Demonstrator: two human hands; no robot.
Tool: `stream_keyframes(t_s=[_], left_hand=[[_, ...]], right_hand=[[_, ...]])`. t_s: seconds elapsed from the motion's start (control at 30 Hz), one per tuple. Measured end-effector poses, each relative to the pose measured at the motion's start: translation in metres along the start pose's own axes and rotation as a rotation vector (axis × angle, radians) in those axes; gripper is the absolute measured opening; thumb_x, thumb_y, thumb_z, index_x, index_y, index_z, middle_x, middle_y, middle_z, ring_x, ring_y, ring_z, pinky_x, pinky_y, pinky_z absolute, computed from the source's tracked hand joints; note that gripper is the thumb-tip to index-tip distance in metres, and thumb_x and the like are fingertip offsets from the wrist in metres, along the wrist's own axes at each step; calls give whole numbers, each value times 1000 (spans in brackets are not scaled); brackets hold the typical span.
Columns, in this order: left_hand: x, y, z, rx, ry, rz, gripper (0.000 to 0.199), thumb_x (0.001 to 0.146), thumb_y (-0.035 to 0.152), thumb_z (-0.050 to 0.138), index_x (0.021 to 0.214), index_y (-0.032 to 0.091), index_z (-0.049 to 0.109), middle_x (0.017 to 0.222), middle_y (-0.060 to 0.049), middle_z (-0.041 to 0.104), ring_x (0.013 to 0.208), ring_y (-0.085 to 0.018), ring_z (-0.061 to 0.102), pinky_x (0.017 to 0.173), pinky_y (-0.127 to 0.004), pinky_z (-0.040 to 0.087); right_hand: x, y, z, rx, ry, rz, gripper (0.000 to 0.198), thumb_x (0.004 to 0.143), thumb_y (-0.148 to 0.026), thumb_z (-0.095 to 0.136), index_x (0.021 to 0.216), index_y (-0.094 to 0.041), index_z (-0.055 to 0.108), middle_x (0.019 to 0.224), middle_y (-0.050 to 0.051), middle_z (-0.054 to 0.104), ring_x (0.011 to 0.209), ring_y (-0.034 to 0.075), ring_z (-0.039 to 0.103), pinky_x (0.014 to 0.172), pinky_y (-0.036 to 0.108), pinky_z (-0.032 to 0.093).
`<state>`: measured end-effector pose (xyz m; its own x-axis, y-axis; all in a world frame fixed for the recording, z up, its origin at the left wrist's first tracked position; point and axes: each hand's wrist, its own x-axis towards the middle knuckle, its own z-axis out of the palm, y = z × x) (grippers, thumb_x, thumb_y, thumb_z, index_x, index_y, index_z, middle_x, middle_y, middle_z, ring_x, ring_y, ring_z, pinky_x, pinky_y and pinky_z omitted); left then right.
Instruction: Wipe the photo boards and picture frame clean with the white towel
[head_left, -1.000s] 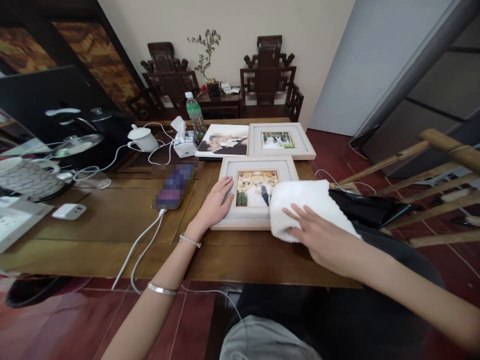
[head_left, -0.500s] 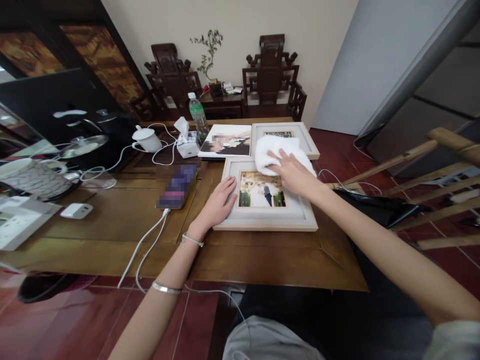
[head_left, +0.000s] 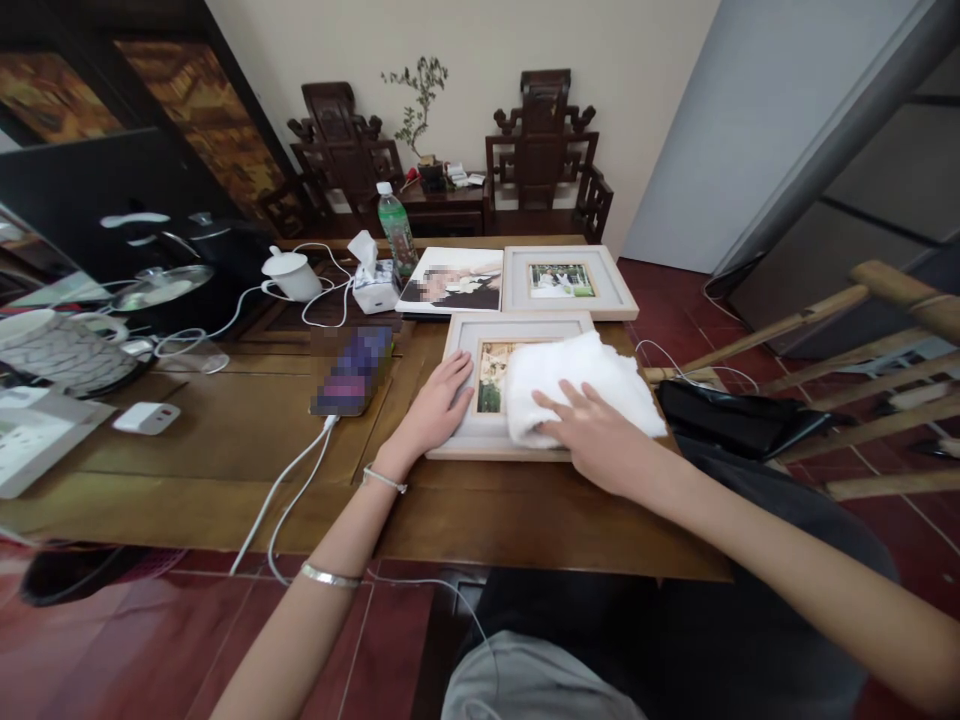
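Note:
A light wooden picture frame (head_left: 469,437) lies flat near the table's front edge, with a photo inside. My left hand (head_left: 437,405) rests on its left edge, fingers stretched out and the thumb apart. My right hand (head_left: 600,430) presses a folded white cloth (head_left: 592,365) against the frame's right half, with fingers bent into the cloth. The cloth covers much of the photo and the right rim. Behind lie a second light frame (head_left: 619,295) with an outdoor photo and a white-covered photo album or print (head_left: 480,295).
Left of the frame are a phone (head_left: 352,375) on a white cable, a tissue box (head_left: 376,285), a green-labelled bottle (head_left: 396,228), a lidded white cup (head_left: 291,275), a charger (head_left: 147,418) and a power strip (head_left: 41,435). A wooden rack (head_left: 795,320) stands at the right.
My right hand has moved the cloth from the frame's far right corner toward me, down over the photo's right side. The second frame's photo is now uncovered. My left hand stays put.

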<state>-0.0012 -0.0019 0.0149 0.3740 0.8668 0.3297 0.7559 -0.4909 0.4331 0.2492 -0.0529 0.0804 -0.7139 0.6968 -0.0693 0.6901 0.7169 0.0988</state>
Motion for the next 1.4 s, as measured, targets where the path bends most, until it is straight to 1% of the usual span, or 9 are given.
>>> stream_keyframes(t_s=[0.13, 0.23, 0.5, 0.6, 0.73, 1.0, 1.13, 1.23, 1.4], left_hand=[[0, 0, 0, 15, -6, -1, 48, 94, 32, 36, 135, 10, 45, 144, -14, 41, 138, -25, 30, 114, -47, 26], [0, 0, 0, 10, -4, 4, 49, 93, 32, 36, 134, 8, 45, 144, -16, 42, 138, -25, 30, 114, -46, 25], [0, -1, -1, -18, -5, 5, 49, 93, 34, 37, 134, 9, 46, 144, -16, 41, 138, -25, 30, 114, -46, 25], [0, -1, -2, -22, -5, 0, 50, 93, 34, 37, 135, 8, 45, 144, -15, 41, 138, -24, 30, 114, -45, 25], [-1, -1, -1, -29, 0, -5, 49, 93, 33, 37, 135, 10, 46, 144, -14, 41, 138, -24, 30, 113, -47, 25], [0, 1, 0, -19, 2, -16, 48, 93, 33, 37, 135, 11, 45, 144, -14, 42, 138, -25, 30, 113, -48, 26], [0, 1, -1, -15, -4, -14, 49, 93, 33, 36, 135, 8, 45, 144, -16, 42, 138, -25, 30, 114, -45, 25], [0, 0, -1, -12, -5, -5, 49, 94, 33, 35, 134, 7, 45, 144, -16, 42, 138, -24, 30, 114, -44, 25], [0, 0, -1, -17, 2, -7, 49, 94, 34, 35, 135, 9, 45, 144, -15, 42, 138, -24, 31, 114, -44, 25]], right_hand=[[-23, -11, -1, 66, 20, -37, 60, 71, 2, 44, 125, -20, 58, 145, 8, 41, 131, 38, 35, 102, 56, 34], [-20, -5, 5, 70, 48, -25, 61, 71, 3, 43, 125, -20, 59, 145, 7, 41, 132, 37, 34, 104, 55, 33], [44, 57, 18, 0, 182, 139, 61, 73, 0, 41, 130, -17, 54, 147, 9, 39, 132, 33, 33, 105, 53, 29], [61, 67, 20, -54, 169, 159, 59, 75, 0, 41, 129, -17, 55, 146, 11, 39, 132, 36, 32, 104, 57, 27], [52, 50, 16, -95, 83, 136, 59, 73, 2, 41, 127, -16, 58, 144, 13, 42, 130, 41, 33, 102, 60, 26], [-28, -15, -20, 173, -98, -15, 64, 70, 1, 43, 128, -22, 56, 144, 9, 43, 129, 37, 39, 97, 53, 39], [-34, -32, -21, 232, -130, -44, 64, 68, 2, 43, 125, -22, 58, 146, 8, 39, 131, 39, 35, 98, 57, 39], [-18, -20, -5, 193, -28, -9, 68, 70, 3, 40, 132, -21, 51, 149, 7, 35, 135, 38, 27, 102, 58, 33], [35, 41, 16, 78, 147, 126, 67, 69, 5, 40, 131, -18, 53, 152, 6, 28, 138, 35, 22, 107, 58, 25]])
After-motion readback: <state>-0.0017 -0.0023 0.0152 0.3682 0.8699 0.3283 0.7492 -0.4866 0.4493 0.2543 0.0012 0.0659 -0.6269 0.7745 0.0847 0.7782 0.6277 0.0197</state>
